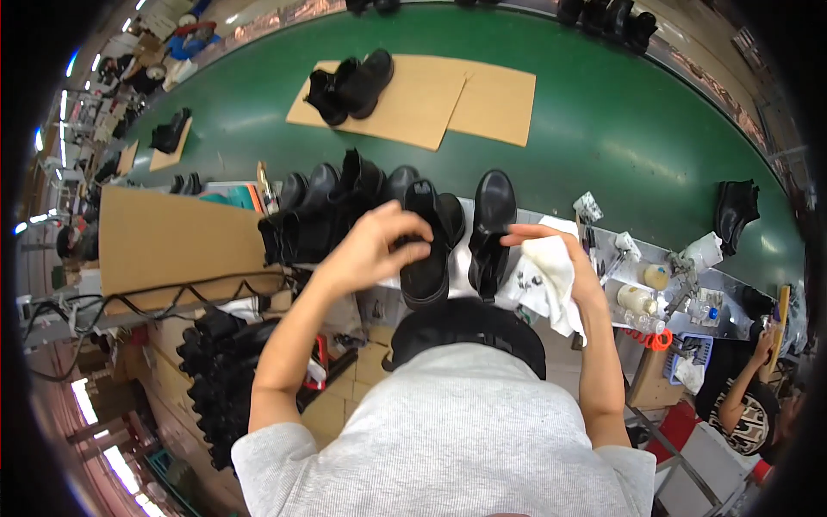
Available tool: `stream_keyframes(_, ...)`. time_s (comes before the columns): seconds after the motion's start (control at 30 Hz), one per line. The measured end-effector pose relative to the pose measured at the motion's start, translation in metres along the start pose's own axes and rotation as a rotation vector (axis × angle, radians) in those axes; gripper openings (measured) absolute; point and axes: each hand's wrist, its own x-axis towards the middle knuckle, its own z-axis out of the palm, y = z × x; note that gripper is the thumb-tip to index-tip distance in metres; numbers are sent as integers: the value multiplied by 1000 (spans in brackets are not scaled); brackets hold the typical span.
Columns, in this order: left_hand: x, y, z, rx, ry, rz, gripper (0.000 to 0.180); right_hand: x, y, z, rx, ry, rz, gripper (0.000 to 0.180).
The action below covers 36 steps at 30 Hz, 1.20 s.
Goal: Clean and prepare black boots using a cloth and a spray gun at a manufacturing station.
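My left hand [372,246] grips the shaft of a black ankle boot [428,250] that stands on the worktable in front of me. My right hand [556,258] holds a white cloth [551,280] smudged with dark marks, just right of a second black boot [491,228]. Left of my left hand, a row of several more black boots [332,207] is lined up along the table.
A green conveyor belt [620,112] runs beyond the table, carrying a pair of boots [351,86] on cardboard sheets [482,99] and a lone boot [736,211]. Bottles and tools [655,289] crowd the table's right end. Another person [749,396] sits at lower right. A cardboard panel [172,241] lies left.
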Motion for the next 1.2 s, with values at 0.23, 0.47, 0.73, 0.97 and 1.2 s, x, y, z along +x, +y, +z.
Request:
stream_keyframes(0.23,28,-28,68,-726,397,-211,20,7,33,36,-132,-252,126,35)
stream_keyframes(0.47,52,-24,102,-881,502,-208,17,-4,19,53,-361,68,251,45)
stream_keyframes(0.73,86,-7,149,-1103,552,-193,10,3,2,33,-895,193,171,52)
stream_keyframes(0.97,108,-16,171,-1070,605,-236,8,24,-11,40,-1449,159,216,58)
stream_keyframes(1.2,106,-24,174,-1162,649,-231,8,17,-9,-15,-576,-119,309,44)
